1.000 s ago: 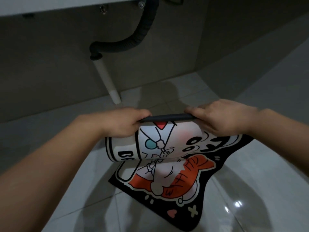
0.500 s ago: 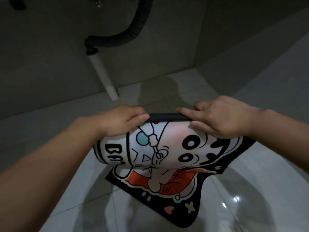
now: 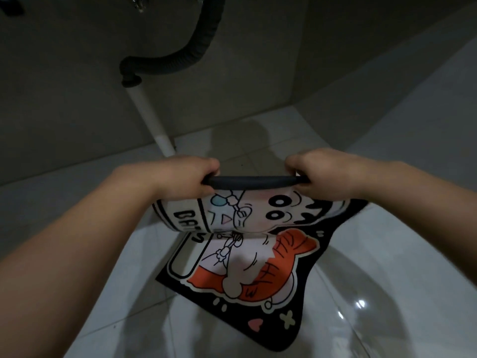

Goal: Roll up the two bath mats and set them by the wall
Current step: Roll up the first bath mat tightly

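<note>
One bath mat with a black border and a cartoon print in white, pink and orange lies on the pale tiled floor. Its far end is curled over into a loose roll. My left hand grips the roll's dark top edge on the left. My right hand grips the same edge on the right. The mat's near part lies flat on the tiles. A second mat is not in view.
A grey wall stands just beyond the roll. A black corrugated drain hose joins a white pipe that slants down to the floor beside my left hand. A second wall closes in on the right.
Both hands have shifted from resting on top of the roll to curling around its dark edge. More of the printed face has turned over onto the roll.
</note>
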Tool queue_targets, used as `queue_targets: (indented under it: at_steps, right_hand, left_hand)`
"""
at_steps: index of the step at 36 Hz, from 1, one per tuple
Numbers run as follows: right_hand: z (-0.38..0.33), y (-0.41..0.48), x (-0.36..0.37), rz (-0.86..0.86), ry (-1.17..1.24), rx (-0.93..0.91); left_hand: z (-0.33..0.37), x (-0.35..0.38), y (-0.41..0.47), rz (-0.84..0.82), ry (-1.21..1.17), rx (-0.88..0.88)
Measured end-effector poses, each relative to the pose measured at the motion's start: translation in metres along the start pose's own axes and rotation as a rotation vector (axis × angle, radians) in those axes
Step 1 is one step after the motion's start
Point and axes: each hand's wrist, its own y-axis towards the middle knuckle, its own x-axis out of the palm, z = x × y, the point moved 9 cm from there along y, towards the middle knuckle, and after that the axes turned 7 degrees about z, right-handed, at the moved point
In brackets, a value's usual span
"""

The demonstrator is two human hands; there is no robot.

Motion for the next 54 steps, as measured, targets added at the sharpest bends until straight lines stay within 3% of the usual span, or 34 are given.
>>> queue_targets:
  at_steps: [6,9,13,16,21,28,31,37,48,54]
  right_hand:
    - [-0.003,-0.002,-0.004,0.065,-0.132,-0.027]
    - [-0.006,-0.005,-0.005,0.114,-0.227,-0.145]
    - [-0.019,-0.011,-0.003,0.200,-0.389,-0.322]
    - [-0.027,-0.018,-0.022,0.312,-0.322,-0.364]
    - [-0.028,-0.023,-0.025,0.331,-0.318,-0.349]
    - [-0.030,-0.025,-0.031,0.367,-0.379,-0.339]
    - [-0.022,-0.022,-0.030,0.299,-0.281,-0.245]
    - [-0.016,-0.015,-0.029,0.244,-0.308,-0.137]
    - [-0.006,-0.006,-0.025,0.160,-0.191,0.009]
    - [-0.023,-0.018,-0.019,0.264,-0.423,-0.258]
  left_hand:
    - [-0.004,0.003,0.001,0.004,-0.013,-0.047]
    - [0.000,0.000,0.001,0.047,0.038,-0.017]
    - [0.010,-0.018,0.001,0.183,0.200,0.018]
    - [0.011,-0.026,-0.001,0.292,0.207,0.033]
    - [0.003,-0.018,-0.003,0.233,0.039,0.030]
    - [0.002,-0.011,-0.004,0.180,0.016,0.065]
    - [0.000,-0.009,0.000,0.148,-0.011,0.057]
    - [-0.005,-0.009,0.006,0.093,-0.001,0.048]
    - [0.009,-0.018,0.008,0.201,0.076,-0.003]
    - [0.012,-0.015,0.000,0.195,0.046,0.104]
